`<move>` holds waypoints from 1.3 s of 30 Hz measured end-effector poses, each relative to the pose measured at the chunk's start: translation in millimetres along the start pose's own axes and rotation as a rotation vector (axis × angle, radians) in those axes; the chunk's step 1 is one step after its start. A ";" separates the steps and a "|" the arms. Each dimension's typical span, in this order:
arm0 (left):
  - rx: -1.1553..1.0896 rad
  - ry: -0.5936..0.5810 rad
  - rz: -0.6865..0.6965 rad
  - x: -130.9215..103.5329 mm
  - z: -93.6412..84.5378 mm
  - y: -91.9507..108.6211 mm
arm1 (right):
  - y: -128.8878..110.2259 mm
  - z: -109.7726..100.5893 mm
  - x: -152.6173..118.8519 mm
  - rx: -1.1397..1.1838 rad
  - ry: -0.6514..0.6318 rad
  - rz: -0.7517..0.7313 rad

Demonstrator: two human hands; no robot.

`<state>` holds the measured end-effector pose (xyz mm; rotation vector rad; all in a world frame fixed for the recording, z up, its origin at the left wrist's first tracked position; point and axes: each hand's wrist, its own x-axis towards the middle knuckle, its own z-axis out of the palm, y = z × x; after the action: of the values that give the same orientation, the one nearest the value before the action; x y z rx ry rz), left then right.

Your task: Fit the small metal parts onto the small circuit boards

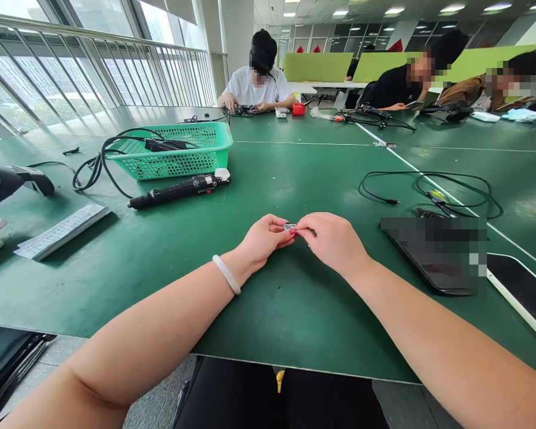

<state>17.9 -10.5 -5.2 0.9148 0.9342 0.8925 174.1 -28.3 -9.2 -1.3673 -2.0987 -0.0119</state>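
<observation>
Above the green table (250, 298), my left hand (264, 239), with a white bangle on its wrist, pinches a small flat grey-white piece (289, 226) between thumb and fingers. Dark marks show on the piece, but it is too small for me to tell its kind. My right hand (333, 241) meets it from the other side, thumb and forefinger pinched at the piece's right end. Fingers cover most of its edges. Beyond my left hand lies a black electric screwdriver (174, 192).
A green plastic basket (183, 164) holds black cables. On the left are a stack of paper slips (62, 231) and a black handheld device (20, 182). A coiled cable (429, 174), a black tray-like item (429, 256) and a phone (524, 292) lie right. Several people sit across the table.
</observation>
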 end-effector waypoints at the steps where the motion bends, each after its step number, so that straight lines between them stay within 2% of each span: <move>1: 0.000 -0.001 0.000 -0.2 0.1 0.1 | -1.3 -0.6 0.3 0.026 -0.009 0.021; 5: -0.008 -0.004 -0.005 0.9 -0.2 -0.1 | -2.2 -4.8 2.9 0.153 -0.013 0.149; 9: -0.055 0.010 -0.015 3.4 -1.8 -0.9 | 9.0 -10.9 5.9 0.232 -0.057 0.314; 11: -0.060 0.017 -0.025 4.0 -2.5 -1.1 | 16.6 -12.8 6.6 0.192 -0.173 0.368; 14: -0.040 0.027 -0.042 4.0 -2.8 -0.9 | 23.6 -11.8 6.4 0.126 -0.393 0.370; 17: -0.029 0.029 -0.049 3.7 -2.8 -0.9 | 23.0 -8.6 5.9 0.116 -0.491 0.340; 23: -0.010 0.021 -0.044 3.6 -2.4 -1.1 | 22.0 -10.9 6.8 0.104 -0.454 0.346; 26: -0.005 0.028 -0.049 3.4 -2.1 -0.8 | 25.0 -12.0 6.7 0.045 -0.491 0.357; 29: -0.012 0.025 -0.048 3.7 -2.2 -0.9 | 24.5 -10.2 6.1 0.007 -0.500 0.291; 35: -0.026 0.025 -0.040 5.1 -3.1 -2.0 | 20.5 -4.1 6.9 -0.142 -0.364 0.190; 39: -0.013 0.031 -0.044 5.2 -3.1 -2.0 | 18.8 -6.1 6.6 -0.210 -0.411 0.131</move>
<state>17.2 -5.7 -9.3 0.8687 0.9704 0.8767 190.9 -16.1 -6.9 -1.7518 -2.3891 0.1144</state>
